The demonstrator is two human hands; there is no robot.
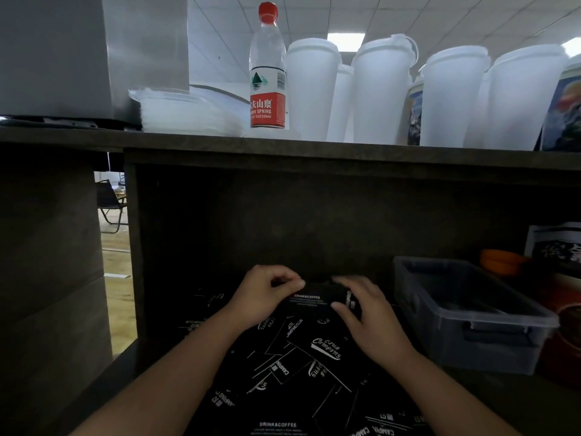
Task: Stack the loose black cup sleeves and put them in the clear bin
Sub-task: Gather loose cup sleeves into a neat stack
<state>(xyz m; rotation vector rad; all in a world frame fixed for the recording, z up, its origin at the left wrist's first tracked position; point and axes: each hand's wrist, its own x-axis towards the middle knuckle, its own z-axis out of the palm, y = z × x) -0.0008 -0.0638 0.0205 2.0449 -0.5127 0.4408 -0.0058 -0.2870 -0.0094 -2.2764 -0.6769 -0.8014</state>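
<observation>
Left hand (267,294) and right hand (366,313) together hold a small stack of sleeves (317,302), fingers curled round its ends, above the loose sleeves (314,366) scattered on the lower shelf. Bin (465,313) stands just right of the right hand, open-topped, its near rim unobstructed. Upper shelf edge (314,146) overhangs well above the hands; on it stand a bottle (268,70) and white cups (383,89). Dark back panel lies close behind the stack.

Head camera (the only view) looks forward, close over a dim, perhaps recessed, shelf (314,215)
</observation>
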